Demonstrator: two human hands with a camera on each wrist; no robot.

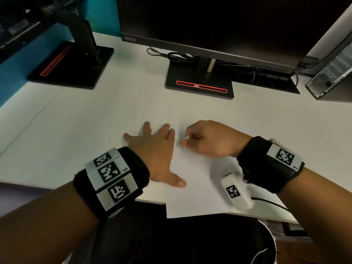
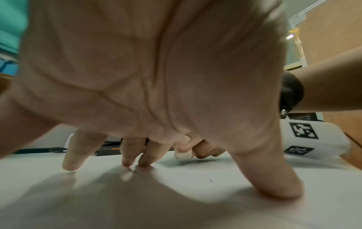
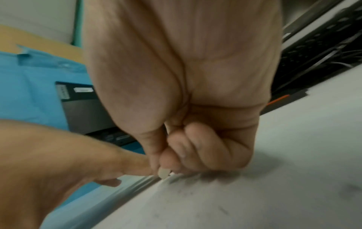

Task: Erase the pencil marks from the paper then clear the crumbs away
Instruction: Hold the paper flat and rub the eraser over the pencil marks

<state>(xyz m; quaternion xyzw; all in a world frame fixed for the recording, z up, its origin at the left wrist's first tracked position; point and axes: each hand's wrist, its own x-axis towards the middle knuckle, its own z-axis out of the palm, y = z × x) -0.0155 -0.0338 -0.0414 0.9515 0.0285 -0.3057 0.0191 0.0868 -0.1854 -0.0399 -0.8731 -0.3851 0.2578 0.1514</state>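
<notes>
A white sheet of paper is laid on the white desk, its long axis running away from the person and its near end hanging past the desk edge. In the right wrist view faint grey smudges are seen on it, blurred. A small white eraser is pinched between the thumb and curled fingers of the right hand, its lower end pointed down at the paper near the sheet's left edge; whether it touches cannot be told. The right hand is held as a loose fist, knuckles up. The left hand is spread flat, fingers straight and splayed, and is pressed on the paper's left edge, thumb stretched toward the person. Nothing is held in it.
</notes>
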